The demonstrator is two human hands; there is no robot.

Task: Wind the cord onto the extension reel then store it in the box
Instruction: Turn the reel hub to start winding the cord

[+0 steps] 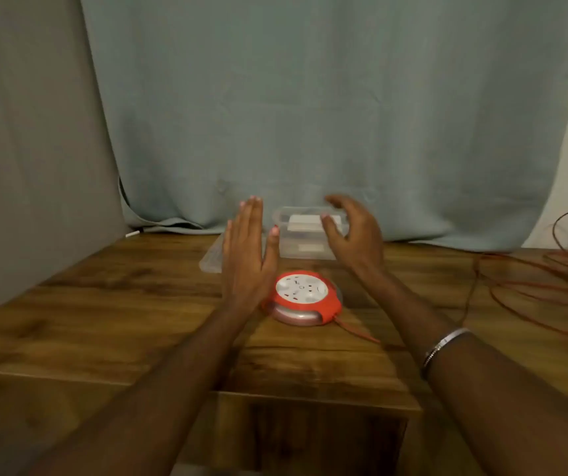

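The round red-and-white plastic extension reel (302, 298) lies flat mid-bench (104, 321), both the left hand (246, 255) and right hand (353, 235) open above it; it looks rigid and light, best gripped by its rim, while the thin red cord (533, 286), limp, sprawls right.

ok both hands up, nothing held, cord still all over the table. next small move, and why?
Probably lower both hands onto the reel to take hold of it. The left hand hovers flat beside it and the right hand sits above and behind it, both holding nothing. The red cord lies in loose loops on the table, so winding comes before the clear box.
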